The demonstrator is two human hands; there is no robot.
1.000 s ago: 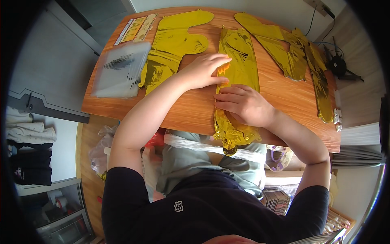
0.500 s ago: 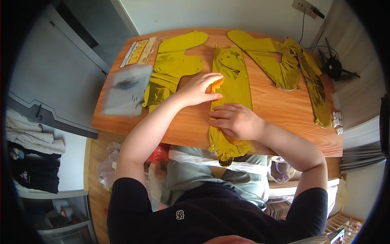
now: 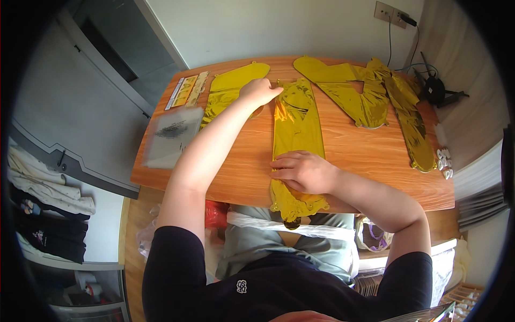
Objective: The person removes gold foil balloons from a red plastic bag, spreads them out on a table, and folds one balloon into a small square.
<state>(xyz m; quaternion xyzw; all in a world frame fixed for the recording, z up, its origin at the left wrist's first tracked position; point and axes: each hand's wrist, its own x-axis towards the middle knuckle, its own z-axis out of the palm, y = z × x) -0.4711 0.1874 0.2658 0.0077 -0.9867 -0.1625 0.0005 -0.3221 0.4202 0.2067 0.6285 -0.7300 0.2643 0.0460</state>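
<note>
Wood-grain table (image 3: 370, 177) with a bowed far edge, set before a pale wall (image 3: 279, 32); a grey door (image 3: 70, 107) stands at left. The central gold foil sheet (image 3: 299, 131) lies on the table, its long axis running from far side to person, its crumpled near end overhanging the edge. The right hand (image 3: 306, 172) rests palm-down across its nearer part, fingers loosely extended; the left hand (image 3: 261, 92) is bunched at its far-left corner, whether pinching foil cannot be told

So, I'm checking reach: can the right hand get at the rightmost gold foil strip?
Probably yes: the right hand rests on the middle foil, but bare tabletop leads to that strip.
</note>
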